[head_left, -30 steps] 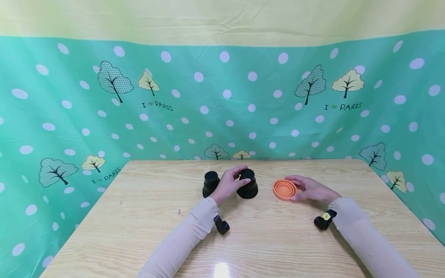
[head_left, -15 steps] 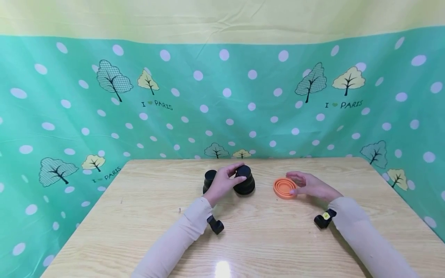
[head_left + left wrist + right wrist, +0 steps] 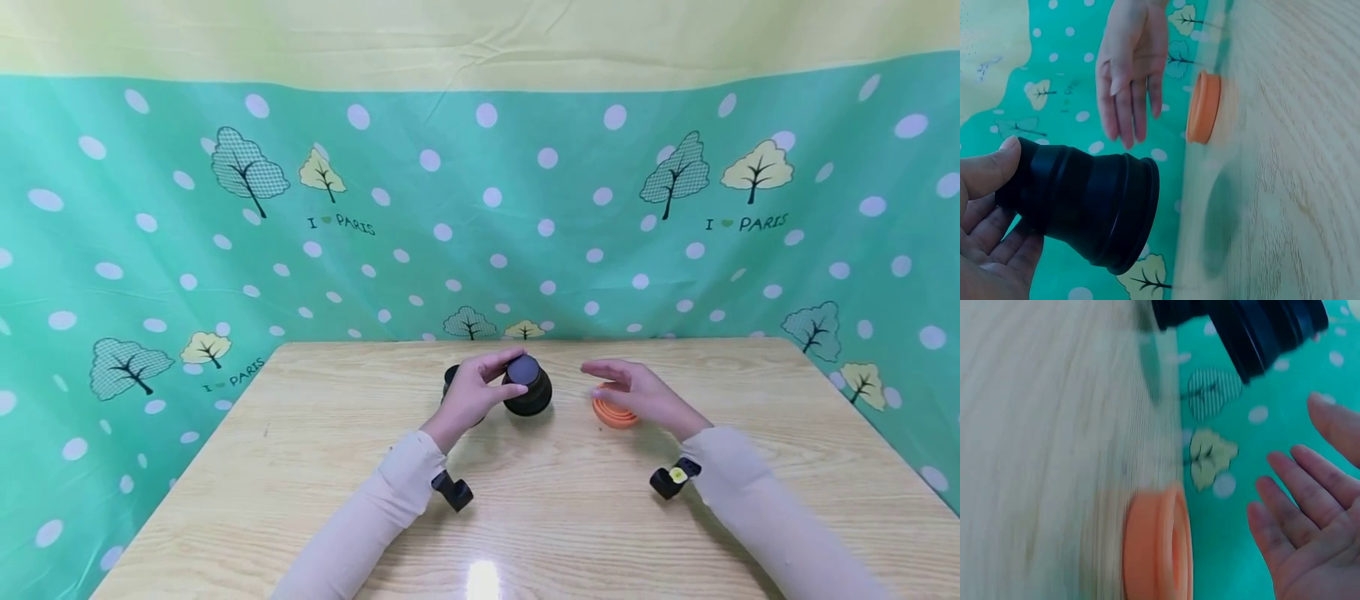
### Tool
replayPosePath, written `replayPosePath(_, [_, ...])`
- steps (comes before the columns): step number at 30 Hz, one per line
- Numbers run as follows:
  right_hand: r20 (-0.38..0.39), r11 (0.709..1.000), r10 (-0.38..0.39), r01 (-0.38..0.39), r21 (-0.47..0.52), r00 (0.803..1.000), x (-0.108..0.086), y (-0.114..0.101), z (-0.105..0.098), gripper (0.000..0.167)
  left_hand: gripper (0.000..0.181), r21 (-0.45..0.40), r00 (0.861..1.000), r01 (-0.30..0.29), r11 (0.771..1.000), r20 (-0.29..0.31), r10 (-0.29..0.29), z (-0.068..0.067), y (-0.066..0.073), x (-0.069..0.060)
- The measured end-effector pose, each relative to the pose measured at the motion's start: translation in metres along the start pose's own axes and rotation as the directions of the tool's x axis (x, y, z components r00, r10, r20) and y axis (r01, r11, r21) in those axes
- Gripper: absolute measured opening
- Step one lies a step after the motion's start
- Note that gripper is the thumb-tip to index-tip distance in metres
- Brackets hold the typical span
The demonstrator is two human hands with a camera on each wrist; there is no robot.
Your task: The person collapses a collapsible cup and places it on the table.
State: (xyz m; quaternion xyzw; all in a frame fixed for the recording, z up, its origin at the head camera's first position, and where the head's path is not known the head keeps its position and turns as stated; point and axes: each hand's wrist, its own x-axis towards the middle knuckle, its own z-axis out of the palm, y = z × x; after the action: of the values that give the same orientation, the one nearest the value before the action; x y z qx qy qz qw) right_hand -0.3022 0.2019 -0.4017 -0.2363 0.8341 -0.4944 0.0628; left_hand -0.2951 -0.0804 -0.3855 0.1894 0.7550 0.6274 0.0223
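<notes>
In the head view my left hand (image 3: 471,393) grips a black collapsible cup (image 3: 528,398) by its narrow end, wide rim facing down. The left wrist view shows this cup (image 3: 1085,200) tilted and raised off the table, its shadow lying apart from it. A second black cup (image 3: 450,377) stands just left, mostly hidden behind the left hand. An orange cup (image 3: 617,416), collapsed flat into rings, lies on the table at the right. Over it hovers my right hand (image 3: 639,395), fingers extended, holding nothing; the right wrist view shows a gap between this hand (image 3: 1316,531) and the orange cup (image 3: 1147,547).
The light wooden table (image 3: 300,475) reaches back to a green dotted curtain (image 3: 420,275). A black wrist camera (image 3: 453,492) hangs under the left sleeve, another camera (image 3: 666,482) under the right.
The right hand has let go of the orange cup's edge and moved left and up over it. My left hand has raised the black cup and tilted it, shifting slightly left.
</notes>
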Motion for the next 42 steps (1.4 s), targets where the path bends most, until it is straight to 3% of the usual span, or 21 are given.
replayPosePath(7, [-0.038, 0.999, 0.007, -0.005, 0.053, 0.999, 0.009, -0.016, 0.022, 0.048, 0.055, 0.014, 0.999, -0.032, 0.999, 0.018, 0.032, -0.001, 0.008, -0.01])
replayPosePath(16, [-0.046, 0.974, 0.037, -0.026, 0.227, 0.998, 0.016, -0.025, 0.039, 0.052, 0.054, 0.02, 0.996, -0.073, 0.997, 0.044, 0.072, 0.0, 0.019, -0.019])
replayPosePath(25, [-0.011, 0.881, 0.114, -0.096, 0.464, 0.993, 0.019, -0.024, 0.044, 0.054, 0.054, 0.031, 0.991, -0.115, 0.993, 0.066, 0.113, 0.001, 0.024, -0.019])
replayPosePath(30, [0.034, 0.803, 0.153, -0.145, 0.578, 0.988, 0.02, -0.022, 0.043, 0.053, 0.055, 0.033, 0.988, -0.13, 0.991, 0.093, 0.127, -0.001, 0.022, -0.019])
replayPosePath(35, [0.092, 0.746, 0.129, -0.157, 0.647, 0.987, 0.02, -0.019, 0.041, 0.05, 0.055, 0.039, 0.982, -0.137, 0.99, 0.134, 0.131, -0.003, 0.019, -0.018])
replayPosePath(38, [0.116, 0.735, 0.105, -0.155, 0.66, 0.988, 0.02, -0.017, 0.04, 0.05, 0.055, 0.056, 0.975, -0.162, 0.985, 0.163, 0.151, -0.004, 0.019, -0.018])
replayPosePath(42, [0.114, 0.721, 0.098, -0.149, 0.677, 0.989, 0.019, -0.017, 0.037, 0.047, 0.055, 0.078, 0.953, -0.244, 0.967, 0.202, 0.225, -0.007, 0.018, -0.017])
